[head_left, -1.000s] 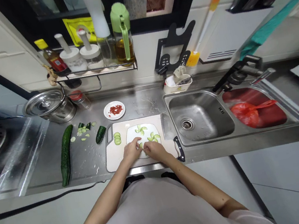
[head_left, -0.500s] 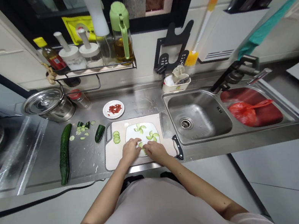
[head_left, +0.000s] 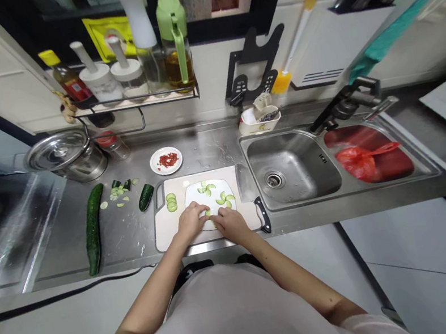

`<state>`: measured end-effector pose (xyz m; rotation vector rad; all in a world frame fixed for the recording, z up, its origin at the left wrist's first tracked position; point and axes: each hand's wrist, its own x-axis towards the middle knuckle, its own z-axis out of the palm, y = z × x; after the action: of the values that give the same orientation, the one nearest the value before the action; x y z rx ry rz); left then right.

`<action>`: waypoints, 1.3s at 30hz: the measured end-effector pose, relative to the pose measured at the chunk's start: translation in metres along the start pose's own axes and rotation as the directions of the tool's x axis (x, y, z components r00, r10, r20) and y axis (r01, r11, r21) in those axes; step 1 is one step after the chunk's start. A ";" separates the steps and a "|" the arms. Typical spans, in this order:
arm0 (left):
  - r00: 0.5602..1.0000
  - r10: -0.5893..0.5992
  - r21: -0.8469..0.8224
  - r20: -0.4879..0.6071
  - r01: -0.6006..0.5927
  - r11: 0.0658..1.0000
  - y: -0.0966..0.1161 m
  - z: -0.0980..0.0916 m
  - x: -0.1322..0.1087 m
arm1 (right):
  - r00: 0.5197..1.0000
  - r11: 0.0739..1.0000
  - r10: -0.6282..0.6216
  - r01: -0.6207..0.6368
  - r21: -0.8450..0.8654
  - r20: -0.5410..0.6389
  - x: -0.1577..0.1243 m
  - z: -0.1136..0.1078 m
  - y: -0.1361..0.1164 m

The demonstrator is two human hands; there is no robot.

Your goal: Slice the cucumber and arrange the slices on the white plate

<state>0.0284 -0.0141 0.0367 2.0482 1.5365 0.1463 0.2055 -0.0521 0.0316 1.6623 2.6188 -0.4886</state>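
My left hand (head_left: 191, 221) and my right hand (head_left: 231, 224) meet over the front part of a white plate (head_left: 194, 194). Pale green cucumber slices (head_left: 208, 213) show between their fingertips, which are bent and pressed close together. Fingers cover part of these slices. Farther back on the plate lie two pinwheel-like groups of cut cucumber slices, one at the back (head_left: 206, 188) and one at the right (head_left: 225, 199). The plate rests on a cutting board (head_left: 168, 235), with a short stack of round cucumber slices (head_left: 171, 202) at its left.
A knife's black handle (head_left: 263, 214) sticks out at the board's right edge. Left of the board are a cucumber piece (head_left: 146, 197), scraps (head_left: 117, 192) and a long cucumber (head_left: 96, 229). Behind stands a small plate of red bits (head_left: 166, 161). A sink (head_left: 294, 168) is at right.
The view has shifted slightly. Both hands stay over the front of the plate, their fingertips moving a little around the cucumber slices there. The other slices have kept their places.
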 end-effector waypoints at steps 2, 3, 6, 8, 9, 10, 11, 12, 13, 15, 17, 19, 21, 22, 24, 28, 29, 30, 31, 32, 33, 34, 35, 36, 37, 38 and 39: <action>1.000 0.015 0.008 0.010 -0.015 1.000 0.000 -0.002 0.000 | 1.000 1.000 -0.004 0.003 -0.025 -0.028 0.000 0.002 0.000; 1.000 0.022 0.014 0.014 -0.022 1.000 -0.001 -0.002 0.000 | 0.999 0.999 -0.006 0.005 -0.034 -0.040 0.000 0.003 -0.001; 0.999 0.037 0.029 0.017 -0.037 0.999 -0.001 -0.002 0.000 | 0.997 0.999 -0.012 0.008 -0.054 -0.079 -0.001 0.007 -0.001; 0.999 0.039 0.034 0.015 -0.039 0.999 -0.001 -0.002 -0.001 | 0.994 0.998 -0.019 0.012 -0.066 -0.111 -0.002 0.009 -0.002; 0.999 0.039 0.035 0.014 -0.039 0.999 -0.001 -0.002 -0.001 | 0.991 0.997 -0.022 0.013 -0.073 -0.129 -0.003 0.010 -0.003; 0.999 0.039 0.034 0.012 -0.039 0.999 -0.001 -0.002 -0.001 | 0.989 0.997 -0.025 0.013 -0.079 -0.147 -0.003 0.012 -0.004; 0.999 0.040 0.032 0.010 -0.040 0.999 -0.001 -0.002 -0.001 | 0.986 0.996 -0.025 0.011 -0.085 -0.166 -0.004 0.013 -0.005; 0.999 0.041 0.029 0.009 -0.041 0.999 -0.001 -0.002 -0.001 | 0.982 0.996 -0.026 0.009 -0.090 -0.185 -0.004 0.015 -0.006; 0.999 0.041 0.027 0.008 -0.041 0.999 -0.001 -0.002 -0.001 | 0.979 0.996 -0.026 0.006 -0.094 -0.204 -0.005 0.016 -0.007; 0.999 0.035 0.025 0.008 -0.035 0.999 -0.002 -0.001 0.000 | 0.971 0.995 -0.024 0.000 -0.097 -0.239 -0.005 0.018 -0.008; 1.000 0.025 0.024 0.006 -0.025 0.999 -0.003 0.000 0.000 | 0.964 0.996 -0.024 0.000 -0.092 -0.266 -0.006 0.019 -0.009; 1.000 0.016 0.024 0.002 -0.017 1.000 -0.003 0.000 0.001 | 0.957 0.997 -0.025 0.002 -0.081 -0.290 -0.006 0.020 -0.009; 1.000 0.009 0.022 0.000 -0.009 1.000 -0.003 0.000 0.001 | 0.950 0.998 -0.028 0.007 -0.069 -0.310 -0.006 0.022 -0.008; 1.000 0.005 0.020 0.001 -0.005 1.000 -0.003 0.000 0.001 | 0.947 0.998 -0.029 0.009 -0.065 -0.319 -0.007 0.023 -0.008; 1.000 0.000 0.017 0.003 0.000 1.000 -0.002 0.000 0.000 | 0.942 0.998 -0.030 0.010 -0.062 -0.336 -0.007 0.025 -0.007; 1.000 -0.018 0.022 -0.004 0.018 1.000 0.000 -0.001 0.000 | 0.930 0.998 -0.017 -0.007 -0.064 -0.368 -0.007 0.029 -0.008; 1.000 -0.023 0.025 -0.006 0.023 0.999 0.000 -0.001 0.000 | 0.927 0.998 -0.013 -0.013 -0.067 -0.375 -0.007 0.030 -0.009; 1.000 -0.026 0.028 -0.008 0.026 0.999 0.000 0.000 0.000 | 0.924 0.997 -0.008 -0.020 -0.069 -0.382 -0.007 0.030 -0.010; 1.000 -0.026 0.030 -0.010 0.027 0.999 0.000 0.000 0.000 | 0.921 0.997 -0.004 -0.026 -0.072 -0.388 -0.007 0.031 -0.010; 1.000 -0.024 0.033 -0.011 0.025 0.999 0.000 0.000 0.000 | 0.919 0.997 0.000 -0.032 -0.074 -0.395 -0.007 0.031 -0.011; 1.000 -0.022 0.036 -0.012 0.023 0.999 0.000 0.001 0.001 | 0.916 0.996 0.004 -0.038 -0.075 -0.401 -0.007 0.031 -0.012; 1.000 -0.020 0.040 -0.012 0.020 0.999 0.000 0.001 0.001 | 0.914 0.996 0.008 -0.043 -0.077 -0.406 -0.007 0.031 -0.013; 1.000 -0.019 0.043 -0.011 0.020 0.999 0.000 0.001 0.001 | 0.912 0.996 0.011 -0.048 -0.078 -0.411 -0.007 0.031 -0.013; 1.000 -0.020 0.046 -0.012 0.021 0.999 0.000 0.001 0.001 | 0.910 0.996 0.014 -0.052 -0.079 -0.413 -0.007 0.031 -0.014; 1.000 -0.020 0.048 -0.012 0.021 0.999 0.000 0.001 0.001 | 0.910 0.995 0.017 -0.055 -0.081 -0.415 -0.007 0.031 -0.014; 1.000 -0.019 0.048 -0.012 0.019 0.999 0.000 0.001 0.001 | 0.910 0.995 0.018 -0.058 -0.082 -0.415 -0.007 0.031 -0.014; 1.000 -0.019 0.047 -0.013 0.019 0.999 0.000 0.001 0.001 | 0.910 0.995 0.020 -0.059 -0.083 -0.414 -0.007 0.031 -0.014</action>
<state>0.0291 -0.0138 0.0354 2.0722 1.5805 0.1168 0.1907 -0.0718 0.0072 1.9686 2.8182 -0.0038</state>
